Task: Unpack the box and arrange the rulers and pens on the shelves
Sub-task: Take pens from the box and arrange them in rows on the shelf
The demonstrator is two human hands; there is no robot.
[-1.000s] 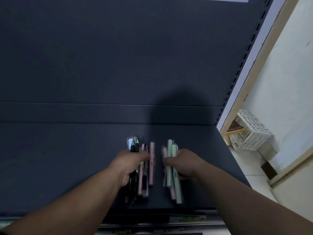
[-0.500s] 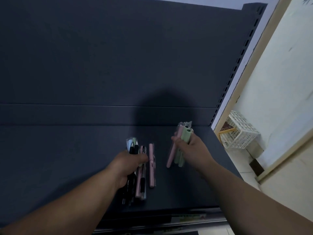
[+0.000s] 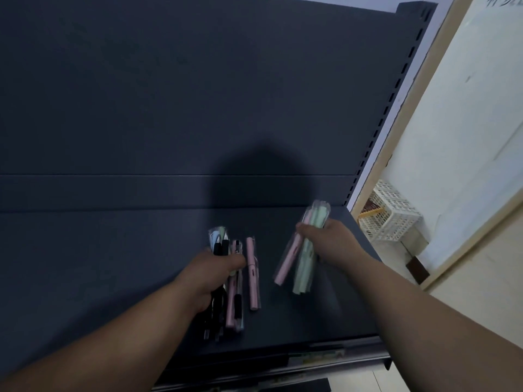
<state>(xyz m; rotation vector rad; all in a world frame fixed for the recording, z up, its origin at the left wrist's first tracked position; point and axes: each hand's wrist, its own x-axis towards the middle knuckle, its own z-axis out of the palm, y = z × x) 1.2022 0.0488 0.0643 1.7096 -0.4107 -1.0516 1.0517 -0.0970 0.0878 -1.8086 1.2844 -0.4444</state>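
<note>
Pens' [image 3: 304, 264] middles hidden: left hand [image 3: 215, 271], right hand [image 3: 331, 241]

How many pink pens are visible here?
3 pink pens: one alone on the shelf between the hands, one in the bundle of the left hand, one in the bundle of the right hand. More may be hidden inside the bundles.

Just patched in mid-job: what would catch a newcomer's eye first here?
Two fistfuls of pens over the dark shelf: the left hand grips a mixed bundle of black, pink and pale pens at centre, and the right hand holds a tilted pink-and-green bundle near the shelf's right end. One pink pen lies loose between them. A white basket sits beyond the shelf's right edge.
</note>
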